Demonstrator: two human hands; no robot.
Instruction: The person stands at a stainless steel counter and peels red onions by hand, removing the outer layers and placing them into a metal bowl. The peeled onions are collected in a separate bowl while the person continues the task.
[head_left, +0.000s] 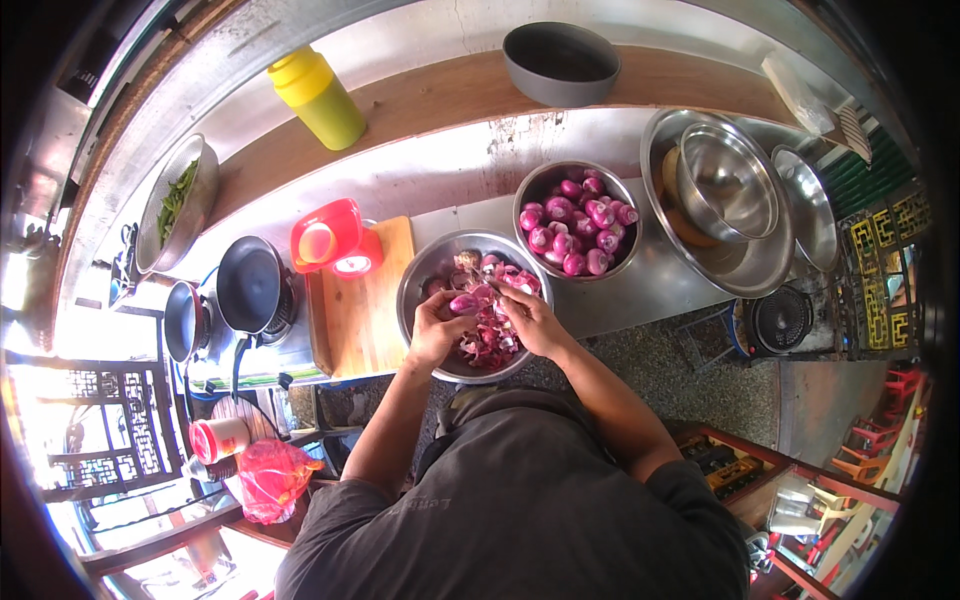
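Observation:
In the fingers of my left hand (437, 327) is a small red onion (465, 304), smooth and purple. My right hand (532, 321) is beside it with thumb and fingertips drawn together. Something small and pale shows at those fingertips, too unclear to name. Both hands are over a steel bowl (406, 300) that holds loose red onion skins (491, 341) and, at its far side, what look like more onions. Just beyond, to the right, a second steel bowl (523, 251) is heaped with peeled red onions (577, 225).
Left of the bowls, a red kitchen scale (352, 255) stands on a wooden cutting board (367, 322). Two dark pans (251, 281) sit on a stove farther left. Large steel basins (750, 270) are at the right. A wooden shelf (435, 90) carries a grey pot (562, 82) and a yellow-green bottle (319, 101).

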